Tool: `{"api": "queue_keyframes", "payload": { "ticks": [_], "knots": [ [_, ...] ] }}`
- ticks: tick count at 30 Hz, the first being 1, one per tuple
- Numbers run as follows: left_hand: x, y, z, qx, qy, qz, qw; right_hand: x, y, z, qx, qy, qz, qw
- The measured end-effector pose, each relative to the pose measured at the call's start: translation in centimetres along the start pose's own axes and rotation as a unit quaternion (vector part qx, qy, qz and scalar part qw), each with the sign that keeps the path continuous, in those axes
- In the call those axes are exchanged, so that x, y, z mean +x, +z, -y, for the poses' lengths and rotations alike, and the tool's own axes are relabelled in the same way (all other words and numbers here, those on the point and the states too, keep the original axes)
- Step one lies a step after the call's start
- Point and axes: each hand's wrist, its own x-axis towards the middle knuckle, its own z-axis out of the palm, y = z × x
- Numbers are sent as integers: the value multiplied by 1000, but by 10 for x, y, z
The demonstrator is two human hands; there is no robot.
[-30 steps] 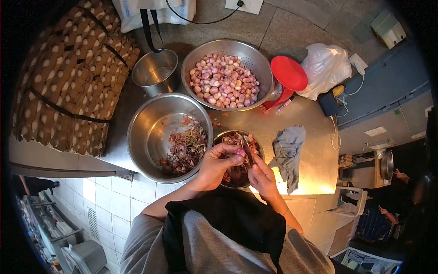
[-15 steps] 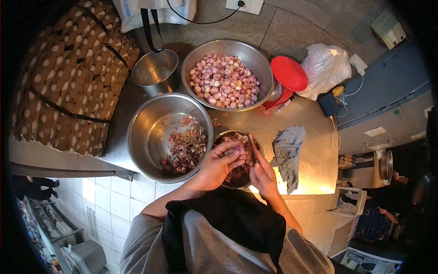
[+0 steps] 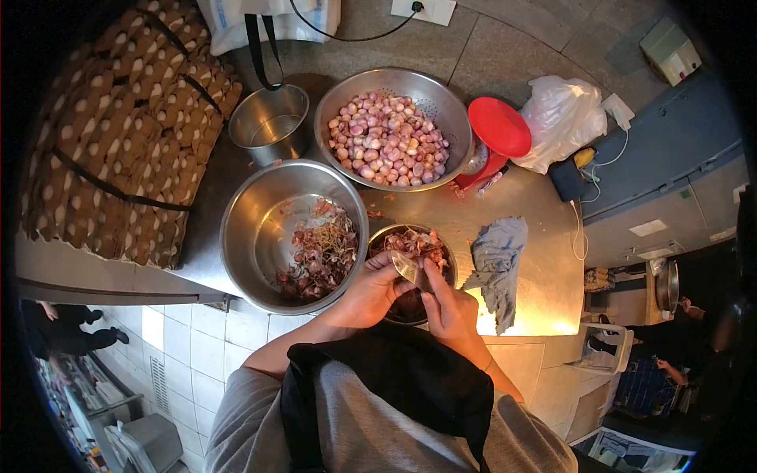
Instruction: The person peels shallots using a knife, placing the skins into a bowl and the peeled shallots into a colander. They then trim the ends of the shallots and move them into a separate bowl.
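Note:
Both my hands are close together over a small metal bowl (image 3: 449, 256) of reddish shallot skins. My right hand (image 3: 453, 311) is closed around a small knife (image 3: 406, 268), its broad blade slanting up and left to my left fingertips. My left hand (image 3: 369, 293) pinches a shallot, now mostly hidden behind the blade and fingers. Left of the hands, a large steel basin (image 3: 244, 236) holds shallots with dry skins and root ends (image 3: 335, 244). Behind it stands a steel colander (image 3: 460, 130) heaped with peeled pink shallots (image 3: 386, 142).
A grey cloth (image 3: 498, 268) lies crumpled at right on the steel counter (image 3: 548, 292). Behind are an empty steel pot (image 3: 272, 126), a red lid (image 3: 499, 126) and a white plastic bag (image 3: 561, 118). Stacked egg trays (image 3: 118, 142) fill the left. Other people (image 3: 75, 327) stand farther off.
The knife has swung from pointing away to lying across my left fingertips, its blade face now showing. My right hand has shifted slightly left. A person at lower left has moved further into view.

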Motion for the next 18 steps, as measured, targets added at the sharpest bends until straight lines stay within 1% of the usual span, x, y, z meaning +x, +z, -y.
{"api": "queue_keyframes", "payload": {
  "ticks": [3, 6, 8, 10, 11, 12, 14, 15, 17, 18],
  "knots": [
    [-1, -1, 0, 14, 2, -7, 1000, 0, 0, -1, 13, 2, 1, 1000],
    [0, 0, -2, 34, 2, 8, 999, 1, -3, 4, 107, 65, 8, 992],
    [1, -4, -2, 51, -3, 20, 998, -4, 15, -10, 185, 35, -44, 981],
    [1, -1, -2, 56, -12, 7, 998, -7, 21, -15, 326, 78, -45, 941],
    [1, 0, -3, 58, -17, 1, 998, -10, 20, -14, 424, 135, -20, 895],
    [0, 3, -4, 61, -28, 3, 998, -11, 20, -15, 516, 189, 6, 836],
    [-4, 8, -7, 67, -49, 7, 996, -8, 13, -19, 589, 235, 19, 773],
    [-3, 6, -7, 59, -62, 28, 996, -6, 9, -21, 624, 256, 25, 738],
    [-3, 0, -6, 43, -88, 71, 993, -1, 2, -20, 598, 261, 32, 757],
    [-3, 2, -7, 33, -96, 74, 992, 1, -1, -19, 585, 263, 34, 766]
  ]
}}
